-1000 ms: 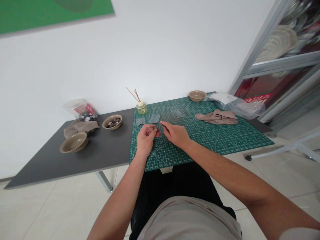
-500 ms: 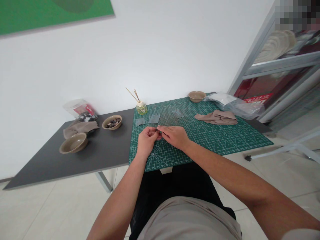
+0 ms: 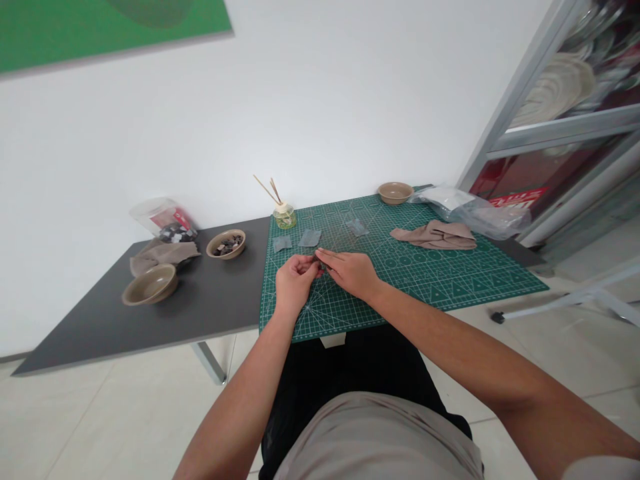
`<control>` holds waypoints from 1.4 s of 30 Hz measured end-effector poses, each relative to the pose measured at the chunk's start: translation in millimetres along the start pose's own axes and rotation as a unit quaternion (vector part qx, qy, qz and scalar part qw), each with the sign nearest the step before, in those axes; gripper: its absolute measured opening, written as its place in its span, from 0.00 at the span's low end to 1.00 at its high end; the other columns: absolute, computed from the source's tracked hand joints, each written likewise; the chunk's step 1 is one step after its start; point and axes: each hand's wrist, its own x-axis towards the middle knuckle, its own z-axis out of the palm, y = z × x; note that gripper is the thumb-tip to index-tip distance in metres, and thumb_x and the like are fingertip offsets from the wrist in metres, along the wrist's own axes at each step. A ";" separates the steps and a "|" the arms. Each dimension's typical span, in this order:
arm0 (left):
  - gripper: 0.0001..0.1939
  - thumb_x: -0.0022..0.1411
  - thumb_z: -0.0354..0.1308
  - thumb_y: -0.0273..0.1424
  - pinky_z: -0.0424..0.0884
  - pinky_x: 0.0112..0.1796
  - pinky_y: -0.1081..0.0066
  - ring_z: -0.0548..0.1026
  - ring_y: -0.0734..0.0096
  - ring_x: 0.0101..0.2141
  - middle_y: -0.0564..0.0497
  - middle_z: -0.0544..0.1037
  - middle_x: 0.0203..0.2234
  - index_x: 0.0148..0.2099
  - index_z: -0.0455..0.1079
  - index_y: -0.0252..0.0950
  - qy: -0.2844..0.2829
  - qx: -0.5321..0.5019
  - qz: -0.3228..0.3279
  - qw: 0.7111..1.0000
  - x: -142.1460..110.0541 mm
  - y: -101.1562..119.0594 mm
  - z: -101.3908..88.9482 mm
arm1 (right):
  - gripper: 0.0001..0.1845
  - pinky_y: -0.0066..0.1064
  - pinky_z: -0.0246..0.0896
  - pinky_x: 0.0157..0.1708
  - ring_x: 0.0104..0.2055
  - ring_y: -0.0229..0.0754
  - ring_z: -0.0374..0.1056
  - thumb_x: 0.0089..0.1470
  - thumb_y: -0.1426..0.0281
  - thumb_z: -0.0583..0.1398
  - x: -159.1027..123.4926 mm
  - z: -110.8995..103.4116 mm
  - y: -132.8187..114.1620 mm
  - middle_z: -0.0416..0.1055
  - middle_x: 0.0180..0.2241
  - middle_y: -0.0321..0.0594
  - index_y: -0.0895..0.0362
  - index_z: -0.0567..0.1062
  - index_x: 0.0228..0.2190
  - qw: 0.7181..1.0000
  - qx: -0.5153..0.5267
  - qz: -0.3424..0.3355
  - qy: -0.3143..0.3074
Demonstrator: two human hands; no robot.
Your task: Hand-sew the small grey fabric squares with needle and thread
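Wall: bright, palest toward twelve o'clock
Cabinet: stretched, blurry at two o'clock (wide-lens distortion)
Hands: fine detail lost

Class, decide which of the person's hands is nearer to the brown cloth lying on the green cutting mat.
Right. The right hand is to the left of the brown cloth and slightly lower in view; the left hand is farther left.

3 bowls, 2 cloths, 2 hands, 1 mat, 1 reed btl.
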 end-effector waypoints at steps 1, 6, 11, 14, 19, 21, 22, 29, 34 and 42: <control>0.09 0.52 0.66 0.34 0.75 0.31 0.70 0.79 0.69 0.25 0.51 0.80 0.24 0.35 0.72 0.35 -0.001 -0.002 -0.002 1.000 0.0 0.1 0.2 | 0.24 0.33 0.70 0.42 0.48 0.43 0.75 0.61 0.72 0.55 0.1 0.1 -0.1 0.69 0.58 0.40 0.52 0.69 0.58 1.000 -0.003 0.002 -0.001; 0.05 0.53 0.63 0.31 0.73 0.30 0.71 0.78 0.70 0.24 0.52 0.79 0.21 0.31 0.72 0.35 -0.006 0.055 0.004 0.998 -0.1 4.4 -0.4 | 0.25 0.34 0.71 0.43 0.49 0.44 0.74 0.61 0.73 0.55 -0.2 -0.3 -1.4 0.67 0.59 0.40 0.53 0.68 0.59 0.999 -0.015 -0.037 -0.011; 0.03 0.54 0.61 0.29 0.72 0.30 0.71 0.78 0.70 0.25 0.53 0.79 0.20 0.30 0.71 0.36 -0.017 0.081 0.010 0.997 -0.5 6.5 -1.3 | 0.26 0.35 0.71 0.46 0.51 0.44 0.73 0.61 0.76 0.55 -0.7 0.6 -1.4 0.65 0.61 0.41 0.54 0.68 0.59 0.998 -0.003 -0.058 -0.016; 0.07 0.55 0.63 0.33 0.74 0.31 0.70 0.79 0.68 0.26 0.52 0.80 0.23 0.33 0.70 0.36 -0.014 0.030 0.008 0.999 -0.4 2.3 -0.9 | 0.26 0.34 0.71 0.48 0.53 0.43 0.72 0.60 0.75 0.54 -0.5 1.8 0.0 0.65 0.60 0.41 0.54 0.67 0.60 0.999 0.024 -0.034 -0.012; 0.11 0.51 0.66 0.34 0.75 0.31 0.68 0.79 0.68 0.26 0.53 0.79 0.24 0.33 0.68 0.37 -0.010 -0.046 -0.004 0.999 0.3 -0.2 0.5 | 0.26 0.34 0.70 0.50 0.54 0.42 0.72 0.61 0.75 0.53 -0.4 2.3 1.4 0.66 0.60 0.42 0.56 0.65 0.61 0.999 0.042 -0.012 0.000; 0.09 0.51 0.65 0.33 0.75 0.31 0.68 0.79 0.69 0.25 0.53 0.79 0.23 0.32 0.68 0.37 -0.015 -0.039 -0.002 0.999 0.6 1.2 0.5 | 0.27 0.35 0.70 0.50 0.54 0.43 0.72 0.61 0.76 0.53 -0.5 1.5 0.8 0.66 0.60 0.42 0.55 0.65 0.61 0.999 0.036 -0.020 -0.004; 0.08 0.52 0.64 0.32 0.74 0.31 0.69 0.78 0.69 0.25 0.54 0.79 0.23 0.31 0.67 0.37 -0.019 -0.025 0.003 1.000 0.6 1.9 0.2 | 0.28 0.35 0.70 0.50 0.54 0.43 0.71 0.61 0.76 0.54 -0.5 1.0 0.2 0.65 0.61 0.42 0.54 0.65 0.61 0.999 0.031 -0.029 -0.007; 0.07 0.54 0.60 0.27 0.71 0.30 0.71 0.78 0.70 0.25 0.56 0.78 0.20 0.28 0.62 0.39 -0.036 0.026 0.022 0.999 1.2 2.1 -1.5 | 0.27 0.35 0.70 0.50 0.55 0.43 0.70 0.60 0.76 0.54 0.3 -0.5 -1.2 0.64 0.61 0.42 0.55 0.66 0.61 0.998 0.026 -0.052 -0.019; 0.09 0.53 0.62 0.31 0.75 0.32 0.67 0.78 0.69 0.24 0.56 0.78 0.21 0.30 0.62 0.39 -0.039 -0.050 0.006 0.998 3.1 -1.5 0.1 | 0.29 0.34 0.69 0.51 0.56 0.42 0.70 0.60 0.77 0.54 1.0 -0.3 -0.5 0.67 0.60 0.41 0.55 0.64 0.62 0.999 0.047 -0.009 -0.023; 0.09 0.53 0.60 0.27 0.74 0.29 0.69 0.78 0.68 0.24 0.55 0.77 0.19 0.27 0.62 0.39 -0.031 0.008 0.007 0.999 1.2 1.6 -1.2 | 0.26 0.35 0.69 0.50 0.55 0.42 0.71 0.61 0.75 0.54 -0.6 0.5 0.8 0.65 0.61 0.38 0.51 0.67 0.60 0.997 0.022 -0.069 -0.003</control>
